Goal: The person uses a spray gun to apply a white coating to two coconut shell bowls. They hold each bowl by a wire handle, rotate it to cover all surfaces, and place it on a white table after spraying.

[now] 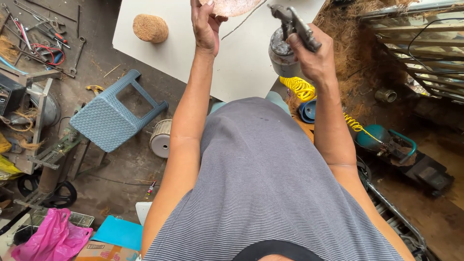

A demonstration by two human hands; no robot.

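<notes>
My left hand (205,26) is raised over the white board (241,63) and grips a thin, pinkish-brown fibre shell (232,6), cut off by the top edge of the view. In my right hand (314,55) is a grey metal spray gun (290,29), its round cup (282,53) hanging below and the nozzle facing the shell. A coiled yellow air hose (299,88) runs down from the gun. A round brown coir dome (151,27) lies on the board to the left of my left hand.
A grey-blue plastic stool (113,118) lies tipped on the floor at left, with hand tools (46,36) beyond it. A pink bag (50,239) and a blue sheet (121,233) lie at lower left. At right are a teal compressor (386,140) and loose coir (348,29).
</notes>
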